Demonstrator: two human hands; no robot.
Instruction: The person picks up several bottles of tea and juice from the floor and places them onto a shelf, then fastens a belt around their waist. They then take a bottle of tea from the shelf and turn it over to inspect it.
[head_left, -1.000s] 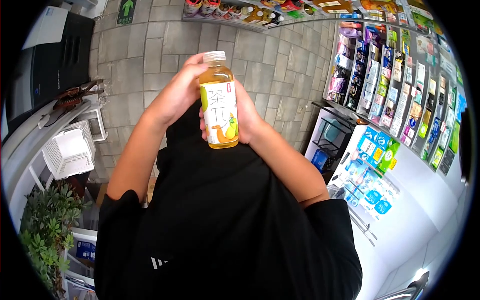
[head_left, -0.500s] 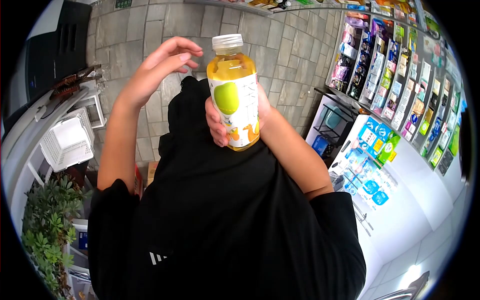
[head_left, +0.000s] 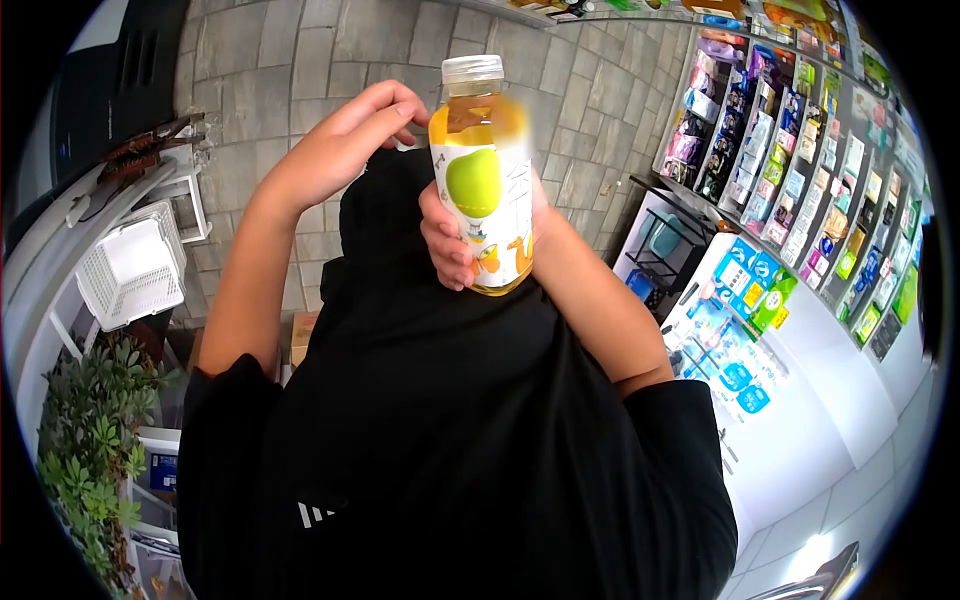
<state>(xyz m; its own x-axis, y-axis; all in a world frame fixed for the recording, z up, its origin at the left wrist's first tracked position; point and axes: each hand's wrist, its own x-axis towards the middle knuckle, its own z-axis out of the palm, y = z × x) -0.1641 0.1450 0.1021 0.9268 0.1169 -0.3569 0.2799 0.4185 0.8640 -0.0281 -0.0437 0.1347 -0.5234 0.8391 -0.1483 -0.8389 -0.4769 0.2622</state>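
Observation:
My right hand [head_left: 450, 245] is wrapped around the lower half of a juice bottle [head_left: 485, 200], held upright in front of my black shirt. The bottle has a clear cap on top, yellow liquid inside and a white label with a green fruit picture. Most of my right palm is hidden behind it. Beside the bottle's shoulder, on the left, is my left hand [head_left: 345, 145], its fingers loosely bent and holding nothing. Its fingertips come right up to the bottle's edge in this view.
Shelves [head_left: 790, 170] packed with small packaged goods line the right, with blue and green packs [head_left: 750, 285] below them. At the left are a white plastic basket [head_left: 130, 270] and a leafy plant [head_left: 95, 420]. Grey tiles [head_left: 350, 35] cover the floor.
The bottle and my right hand have shifted slightly to the right, the bottle's cap a little higher. My left hand has moved right, its fingertips nearer the bottle.

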